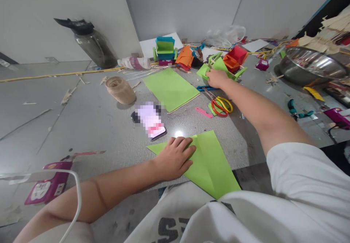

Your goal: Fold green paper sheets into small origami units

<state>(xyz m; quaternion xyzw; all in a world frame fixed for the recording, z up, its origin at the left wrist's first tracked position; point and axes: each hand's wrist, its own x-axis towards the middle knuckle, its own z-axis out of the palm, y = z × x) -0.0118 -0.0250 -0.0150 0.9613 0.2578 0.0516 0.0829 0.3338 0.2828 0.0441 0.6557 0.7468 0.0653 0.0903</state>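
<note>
A creased sheet of green paper (212,163) lies at the near table edge, its lower corner reaching over the edge. My left hand (176,157) rests flat on its left part, fingers spread. Farther off to the right, my right hand (217,78) has its fingers closed on a folded green paper piece (218,65), among other green and red paper shapes. Just below that hand lie scissors (222,106) with red and yellow handles, a blue cutter (207,88) and a pink strip (203,112). A stack of green paper (171,90) sits mid-table.
A phone (150,119) and a beige roll (120,90) are left of the stack. Behind stand a dark bottle (95,48) and a blue-green paper model (165,50). A metal bowl (298,68) is at right, a purple device (49,184) at near left.
</note>
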